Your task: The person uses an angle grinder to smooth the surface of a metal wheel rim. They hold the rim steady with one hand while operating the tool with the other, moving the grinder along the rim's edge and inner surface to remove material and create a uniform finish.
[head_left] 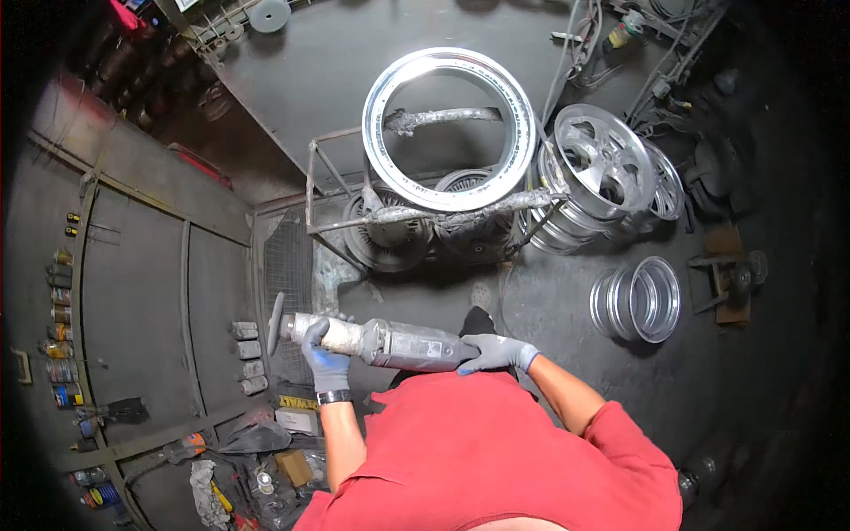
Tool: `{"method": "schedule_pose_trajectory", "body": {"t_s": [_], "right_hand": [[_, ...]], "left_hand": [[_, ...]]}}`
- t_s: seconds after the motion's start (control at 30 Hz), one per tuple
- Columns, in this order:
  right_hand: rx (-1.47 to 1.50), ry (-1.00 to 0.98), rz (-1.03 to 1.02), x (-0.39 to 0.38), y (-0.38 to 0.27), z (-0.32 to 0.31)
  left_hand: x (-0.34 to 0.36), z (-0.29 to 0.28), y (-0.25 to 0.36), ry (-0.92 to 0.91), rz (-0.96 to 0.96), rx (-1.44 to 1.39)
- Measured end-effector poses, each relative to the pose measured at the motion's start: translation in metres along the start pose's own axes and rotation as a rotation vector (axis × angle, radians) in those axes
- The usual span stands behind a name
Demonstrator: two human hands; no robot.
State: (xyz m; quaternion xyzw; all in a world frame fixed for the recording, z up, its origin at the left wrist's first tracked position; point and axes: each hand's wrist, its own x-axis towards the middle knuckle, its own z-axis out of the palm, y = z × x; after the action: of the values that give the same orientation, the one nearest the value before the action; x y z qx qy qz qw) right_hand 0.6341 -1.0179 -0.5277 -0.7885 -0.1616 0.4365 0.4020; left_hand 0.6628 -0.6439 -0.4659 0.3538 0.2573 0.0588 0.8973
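I hold a long grey power polisher (pixel 412 347) level across my front, with a pale disc (pixel 275 321) at its left end. My left hand (pixel 323 358), in a grey-blue glove, grips the whitish wrapped neck behind the disc. My right hand (pixel 494 351), gloved too, grips the tool's rear end. Beyond the tool a polished rim ring (pixel 397 181) rests on a crusted metal frame (pixel 314 181), with dusty wheels (pixel 385 243) under it.
Several silver wheels (pixel 602 159) lean at the right, and loose rims (pixel 655 301) lie on the floor below them. At the left, cans (pixel 62 347) line a grey panelled wall (pixel 142 301); bags and boxes (pixel 292 465) clutter the lower left. Hoses (pixel 580 62) hang at the top right.
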Motion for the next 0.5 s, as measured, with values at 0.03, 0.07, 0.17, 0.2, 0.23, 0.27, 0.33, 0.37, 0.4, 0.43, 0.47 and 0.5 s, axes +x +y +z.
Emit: {"method": "schedule_pose_trajectory", "body": {"t_s": [0.03,0.07,0.17,0.2,0.23,0.27,0.33,0.37,0.4,0.43,0.47,0.5], "right_hand": [[0.034,-0.02,-0.011,-0.002,-0.002,-0.001],[0.064,-0.039,-0.019,-0.006,-0.007,-0.008],[0.125,-0.045,0.015,-0.028,-0.017,-0.02],[0.144,-0.053,0.029,-0.04,-0.016,-0.021],[0.164,-0.062,0.05,-0.055,-0.017,-0.025],[0.194,-0.081,0.078,-0.074,-0.028,-0.032],[0.175,-0.011,-0.051,-0.106,-0.036,-0.045],[0.186,-0.023,-0.018,-0.121,-0.044,-0.053],[0.233,-0.007,-0.048,-0.133,-0.044,-0.056],[0.304,0.009,-0.023,-0.145,-0.047,-0.06],[0.37,0.026,-0.002,-0.156,-0.051,-0.065],[0.387,0.102,-0.118,-0.161,-0.028,-0.05]], "left_hand": [[0.004,0.003,0.0,-0.019,0.005,0.022],[0.01,0.005,-0.003,-0.039,0.008,0.04],[0.026,0.029,-0.012,-0.041,-0.094,0.011],[0.031,0.04,-0.013,-0.049,-0.155,-0.011],[0.034,0.052,-0.016,-0.056,-0.221,-0.037],[0.033,0.064,-0.017,-0.075,-0.209,-0.034],[0.041,0.084,-0.025,-0.076,-0.274,-0.071],[0.045,0.091,-0.028,-0.069,-0.302,-0.082],[0.051,0.094,-0.036,-0.136,-0.343,-0.13],[0.055,0.104,-0.047,-0.145,-0.371,-0.13],[0.057,0.115,-0.058,-0.153,-0.393,-0.135],[0.057,0.126,-0.071,-0.162,-0.415,-0.141]]}}
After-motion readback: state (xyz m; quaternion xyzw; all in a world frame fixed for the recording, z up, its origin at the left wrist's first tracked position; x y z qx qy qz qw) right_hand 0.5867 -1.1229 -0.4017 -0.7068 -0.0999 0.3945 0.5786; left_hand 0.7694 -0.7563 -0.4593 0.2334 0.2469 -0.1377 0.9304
